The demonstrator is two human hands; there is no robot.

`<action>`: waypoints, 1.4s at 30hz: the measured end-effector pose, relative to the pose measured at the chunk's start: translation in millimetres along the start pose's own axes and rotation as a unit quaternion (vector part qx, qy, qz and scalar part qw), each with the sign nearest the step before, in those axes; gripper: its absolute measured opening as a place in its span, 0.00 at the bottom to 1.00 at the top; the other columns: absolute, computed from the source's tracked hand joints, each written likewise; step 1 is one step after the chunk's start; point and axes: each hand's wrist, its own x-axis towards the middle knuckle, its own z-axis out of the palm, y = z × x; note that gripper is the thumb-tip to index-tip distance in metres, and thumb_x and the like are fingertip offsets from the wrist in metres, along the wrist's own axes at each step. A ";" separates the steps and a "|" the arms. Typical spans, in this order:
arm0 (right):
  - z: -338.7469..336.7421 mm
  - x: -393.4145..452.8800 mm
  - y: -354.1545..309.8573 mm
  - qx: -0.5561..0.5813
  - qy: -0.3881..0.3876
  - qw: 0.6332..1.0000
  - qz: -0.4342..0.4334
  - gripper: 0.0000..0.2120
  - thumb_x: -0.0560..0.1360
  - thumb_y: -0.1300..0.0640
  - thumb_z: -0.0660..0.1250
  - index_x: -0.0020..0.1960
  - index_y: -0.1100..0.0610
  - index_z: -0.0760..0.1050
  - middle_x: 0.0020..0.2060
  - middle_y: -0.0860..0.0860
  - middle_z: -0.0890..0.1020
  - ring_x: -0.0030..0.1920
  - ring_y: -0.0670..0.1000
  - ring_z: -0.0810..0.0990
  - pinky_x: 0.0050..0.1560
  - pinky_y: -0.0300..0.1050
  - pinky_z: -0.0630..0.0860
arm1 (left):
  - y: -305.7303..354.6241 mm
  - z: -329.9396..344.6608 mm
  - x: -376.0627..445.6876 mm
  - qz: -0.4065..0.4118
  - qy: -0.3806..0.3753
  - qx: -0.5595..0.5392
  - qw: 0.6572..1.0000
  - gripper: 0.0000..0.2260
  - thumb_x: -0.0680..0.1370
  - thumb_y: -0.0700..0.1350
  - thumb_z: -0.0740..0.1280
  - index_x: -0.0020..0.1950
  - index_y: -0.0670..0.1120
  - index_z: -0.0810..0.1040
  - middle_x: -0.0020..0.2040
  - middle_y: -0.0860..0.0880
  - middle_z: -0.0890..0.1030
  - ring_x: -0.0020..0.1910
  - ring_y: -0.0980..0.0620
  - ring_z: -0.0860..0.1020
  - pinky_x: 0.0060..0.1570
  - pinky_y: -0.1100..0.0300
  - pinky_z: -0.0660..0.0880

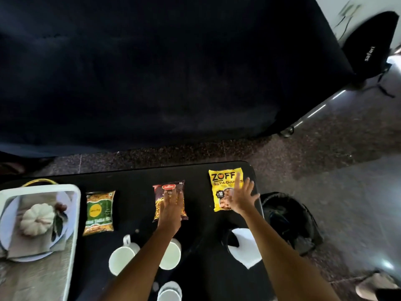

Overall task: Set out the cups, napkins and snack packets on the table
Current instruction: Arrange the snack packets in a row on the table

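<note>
Two flat hands: our left hand [171, 203] presses the maroon packet [170, 199], our right hand [242, 197], fingers spread, touches the yellow packet [223, 189].

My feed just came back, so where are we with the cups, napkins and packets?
Done, it seems: the green packet lies flat in the far row, apart from both hands. In hand: the left hand rests flat on the dark red packet; the right hand is spread open over the yellow packet. Left: the white cups are bunched at the near edge, and a napkin lies loose by the right forearm.
</note>
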 end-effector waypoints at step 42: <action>104.6 -70.5 -135.9 -0.041 -0.014 0.962 -0.268 0.36 0.78 0.63 0.62 0.76 0.46 0.45 0.76 0.58 0.37 0.75 0.64 0.35 0.71 0.69 0.57 | -142.7 15.2 -54.3 -0.258 0.073 -0.141 0.953 0.29 0.82 0.47 0.54 0.78 0.41 0.43 0.78 0.38 0.42 0.77 0.35 0.42 0.73 0.39 0.55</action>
